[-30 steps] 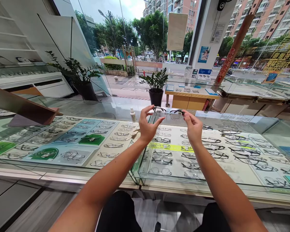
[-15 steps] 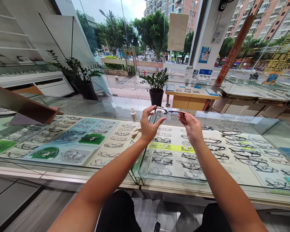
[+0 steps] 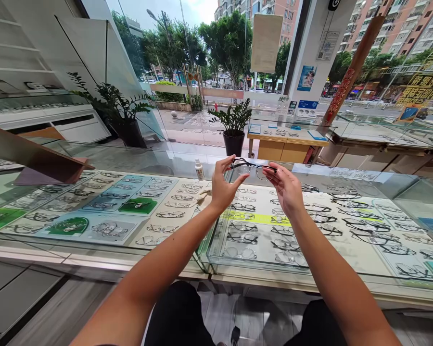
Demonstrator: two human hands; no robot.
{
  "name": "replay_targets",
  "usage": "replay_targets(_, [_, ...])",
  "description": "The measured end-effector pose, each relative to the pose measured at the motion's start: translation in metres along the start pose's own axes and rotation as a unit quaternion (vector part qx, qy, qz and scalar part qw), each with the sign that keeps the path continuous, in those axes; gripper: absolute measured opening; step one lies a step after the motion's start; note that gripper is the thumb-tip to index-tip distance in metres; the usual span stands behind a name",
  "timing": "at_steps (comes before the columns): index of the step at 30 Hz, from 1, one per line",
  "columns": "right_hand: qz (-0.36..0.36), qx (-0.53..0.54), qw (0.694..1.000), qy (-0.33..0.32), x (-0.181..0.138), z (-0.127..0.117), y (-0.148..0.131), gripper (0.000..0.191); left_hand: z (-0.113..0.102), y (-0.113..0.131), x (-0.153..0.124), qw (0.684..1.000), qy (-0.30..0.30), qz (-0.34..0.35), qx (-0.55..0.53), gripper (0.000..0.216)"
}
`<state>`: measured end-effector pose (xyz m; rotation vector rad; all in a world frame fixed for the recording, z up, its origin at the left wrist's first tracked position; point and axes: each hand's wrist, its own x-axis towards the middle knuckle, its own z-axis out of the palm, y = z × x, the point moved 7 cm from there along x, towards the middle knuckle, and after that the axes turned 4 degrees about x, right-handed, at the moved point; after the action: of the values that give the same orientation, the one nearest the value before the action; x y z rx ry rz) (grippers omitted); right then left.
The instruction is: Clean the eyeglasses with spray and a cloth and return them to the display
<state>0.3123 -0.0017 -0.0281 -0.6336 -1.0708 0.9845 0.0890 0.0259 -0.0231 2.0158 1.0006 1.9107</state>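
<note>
A pair of eyeglasses (image 3: 253, 166) with dark upper rims is held up between my hands, above the glass display counter. My left hand (image 3: 225, 186) pinches its left end, with the thumb stretched along below. On the opposite end, the fingers of my right hand (image 3: 286, 186) are closed round the frame's edge. Behind my left hand a small white spray bottle (image 3: 199, 170) stands on the glass. A crumpled pale cloth (image 3: 203, 197) lies beside my left wrist.
Rows of eyeglasses (image 3: 242, 238) lie inside the glass case (image 3: 216, 275) below my arms. A brown slanted board (image 3: 36, 156) juts in from the left. Beyond the counter stand a potted plant (image 3: 234, 142) and a wooden display table (image 3: 286, 150).
The eyeglasses have turned slightly in my hands, so the lenses and the dark left part show differently. Both hands keep hold and have barely shifted.
</note>
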Motion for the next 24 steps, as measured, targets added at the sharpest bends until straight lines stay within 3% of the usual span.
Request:
replay_targets(4, [-0.071,-0.088,0.993,0.013,0.000,-0.009,-0.021,0.033,0.003,0.002,0.001,1.000,-0.026,0.005,-0.008,0.069])
replay_targets(7, [-0.156,-0.231,0.960,0.005,-0.003,-0.007,-0.041,0.028,0.003,0.011,0.001,0.998,-0.046,0.034,0.017,0.070])
replay_targets(9, [-0.174,-0.302,0.937,-0.026,-0.005,0.001,-0.044,0.021,0.005,0.017,0.001,0.995,-0.065,0.061,0.033,0.070])
replay_targets(14, [-0.158,-0.375,0.911,-0.064,-0.008,0.011,-0.033,0.016,0.009,0.028,-0.003,0.988,-0.096,0.112,0.037,0.068])
replay_targets(24, [-0.055,-0.293,0.949,-0.102,-0.002,0.006,-0.022,0.018,0.009,0.029,0.000,0.989,-0.128,0.066,0.010,0.067])
